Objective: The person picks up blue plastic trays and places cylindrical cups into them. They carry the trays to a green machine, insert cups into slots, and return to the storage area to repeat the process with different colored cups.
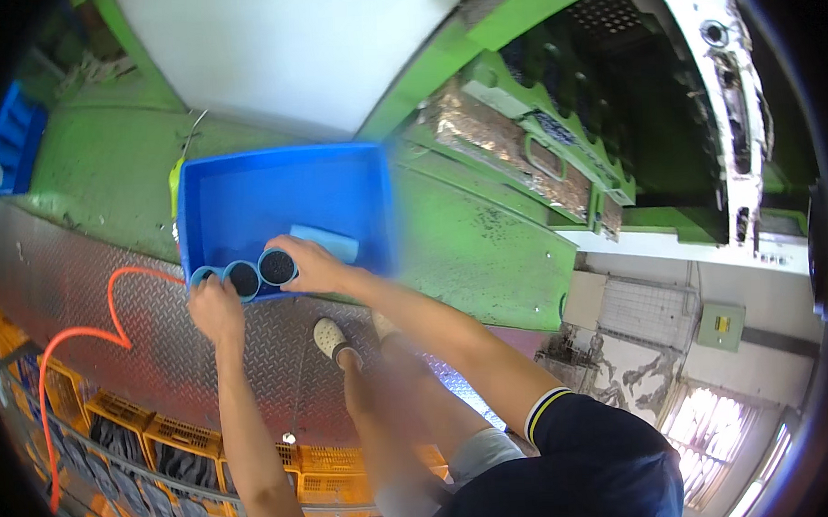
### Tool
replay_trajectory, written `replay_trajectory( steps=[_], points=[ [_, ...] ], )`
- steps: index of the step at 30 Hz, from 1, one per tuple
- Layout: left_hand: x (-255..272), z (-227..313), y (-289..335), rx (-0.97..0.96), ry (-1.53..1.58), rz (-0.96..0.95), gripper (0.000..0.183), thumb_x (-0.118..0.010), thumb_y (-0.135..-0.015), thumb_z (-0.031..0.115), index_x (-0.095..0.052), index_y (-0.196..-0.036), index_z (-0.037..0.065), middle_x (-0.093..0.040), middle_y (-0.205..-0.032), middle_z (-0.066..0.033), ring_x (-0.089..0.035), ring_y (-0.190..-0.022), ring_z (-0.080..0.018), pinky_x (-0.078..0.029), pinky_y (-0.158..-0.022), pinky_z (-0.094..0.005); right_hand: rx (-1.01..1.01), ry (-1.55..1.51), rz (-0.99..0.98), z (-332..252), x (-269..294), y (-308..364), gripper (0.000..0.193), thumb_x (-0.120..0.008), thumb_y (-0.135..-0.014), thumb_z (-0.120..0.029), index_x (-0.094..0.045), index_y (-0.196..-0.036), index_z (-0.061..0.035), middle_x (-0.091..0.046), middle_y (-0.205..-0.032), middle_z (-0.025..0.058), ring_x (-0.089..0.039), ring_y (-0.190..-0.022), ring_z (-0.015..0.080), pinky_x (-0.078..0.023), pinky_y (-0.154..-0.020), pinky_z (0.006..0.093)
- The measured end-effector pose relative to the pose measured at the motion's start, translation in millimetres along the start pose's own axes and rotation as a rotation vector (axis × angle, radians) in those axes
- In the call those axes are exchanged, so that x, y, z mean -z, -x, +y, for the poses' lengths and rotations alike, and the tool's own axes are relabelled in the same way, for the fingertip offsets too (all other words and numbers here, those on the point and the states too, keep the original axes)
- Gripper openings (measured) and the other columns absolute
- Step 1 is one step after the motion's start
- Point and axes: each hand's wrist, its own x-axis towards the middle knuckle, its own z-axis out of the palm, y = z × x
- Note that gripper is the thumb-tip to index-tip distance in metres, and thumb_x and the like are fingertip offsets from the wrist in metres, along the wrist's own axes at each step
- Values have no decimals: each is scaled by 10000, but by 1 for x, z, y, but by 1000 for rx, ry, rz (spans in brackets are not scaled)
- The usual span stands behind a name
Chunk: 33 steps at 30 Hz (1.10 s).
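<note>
At the near edge of a blue plastic bin, three light blue round cups stand side by side. My left hand is closed on the rim of the left cup, its fingertips partly hiding the opening. Beside it, the middle cup has a dark inside. Around the right cup, which is filled with black granules, my right hand is wrapped from the right. A fourth light blue cylinder lies on its side in the bin, just behind my right hand.
The bin rests on a green surface by a patterned metal floor plate. An orange hose curves in from the left. Orange crates with dark pieces stand behind a rail. Green machinery is at right.
</note>
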Motion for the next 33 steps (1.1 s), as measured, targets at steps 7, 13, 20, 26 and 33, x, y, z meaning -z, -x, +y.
replay_trajectory(
  steps=[7, 13, 20, 26, 33],
  points=[
    [99, 61, 50, -87, 203, 76, 217, -686, -885, 137, -585, -748, 3, -571, -746, -123, -550, -785, -332, -430, -741, -453, 92, -279, 474, -91, 142, 127, 929, -864, -734, -176, -317, -1479, -73, -556, -1297, 147, -531, -1256, 292, -410, -1102, 443],
    [114, 141, 100, -82, 333, 47, 241, -672, -899, 109, -530, -724, 28, -490, -711, -114, -491, -718, -320, -378, -680, -443, 224, -260, 862, -112, 329, 173, 850, -888, -717, -194, -423, -1407, -23, -566, -1306, 127, -532, -1240, 258, -429, -1069, 423],
    [82, 221, 166, 42, 418, -96, 203, -706, -831, 109, -570, -715, 14, -556, -733, -143, -543, -764, -339, -388, -698, -445, 66, 741, 1008, -15, 551, 89, 775, -893, -687, -183, -541, -1359, -22, -652, -1251, 146, -629, -1136, 241, -489, -983, 354],
    [57, 250, 193, 166, 422, -99, 198, -730, -779, 109, -586, -682, 14, -597, -739, -161, -567, -799, -348, -407, -718, -455, -109, 1319, 957, 37, 619, 27, 819, -885, -668, -209, -540, -1404, -106, -688, -1188, 176, -662, -1085, 354, -520, -938, 429],
    [45, 246, 207, 250, 418, -67, 212, -731, -776, 103, -573, -677, 2, -598, -751, -170, -561, -814, -377, -415, -743, -478, -219, 1603, 742, 40, 625, 1, 685, -828, -738, -325, -581, -1367, -214, -707, -1138, 135, -643, -1117, 318, -311, -1150, 451]
  ],
)
